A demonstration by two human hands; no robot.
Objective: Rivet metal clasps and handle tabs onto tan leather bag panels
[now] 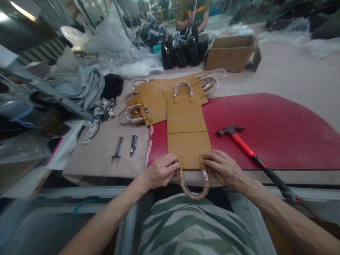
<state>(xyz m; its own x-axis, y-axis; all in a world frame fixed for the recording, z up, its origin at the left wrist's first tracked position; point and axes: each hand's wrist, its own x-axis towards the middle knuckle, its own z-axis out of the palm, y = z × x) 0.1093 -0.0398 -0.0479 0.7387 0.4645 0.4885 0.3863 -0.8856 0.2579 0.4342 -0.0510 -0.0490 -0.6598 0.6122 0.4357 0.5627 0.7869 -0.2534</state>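
Observation:
A tan leather bag panel (pixel 187 141) lies flat on the red mat (pixel 278 131), with a plastic-wrapped handle at each end. The near handle (pixel 195 195) hangs past the table's front edge. My left hand (pixel 162 170) pinches the left base of that handle at the panel's near corner. At the right base, my right hand (pixel 225 168) has its fingers closed on the handle tab. Beyond the panel's far end is a pile of similar tan pieces (pixel 156 102) with wrapped handles.
A red and black claw hammer (pixel 245 145) lies right of the panel, its grip over the front edge. Metal tools (pixel 117 150) lie at left. Black bags (pixel 183 51), a cardboard box (pixel 231 53) and a person (pixel 192 16) are at the back.

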